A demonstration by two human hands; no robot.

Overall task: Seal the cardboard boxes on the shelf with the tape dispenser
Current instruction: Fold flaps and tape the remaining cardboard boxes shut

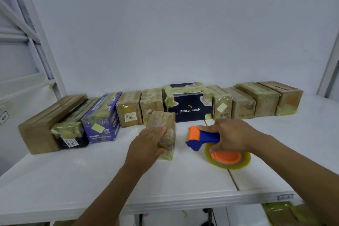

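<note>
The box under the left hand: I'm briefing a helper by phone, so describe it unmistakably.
A row of boxes lines the back of the white shelf, with a dark Benlydesign box near its middle. Just in front of that box's left corner stands a small brown box, apart from the row. Only it has the left hand on it, beside the tape dispenser.

The right hand [233, 134] covers most of the handle of the tape dispenser [201, 136]. Same deal with the left hand [146, 143], which hides the left side of the small box [163, 121]. Labels on the row of boxes [244, 104] are too blurry to read (one logo aside), and the packages [282, 214] bottom right get cropped.
</note>
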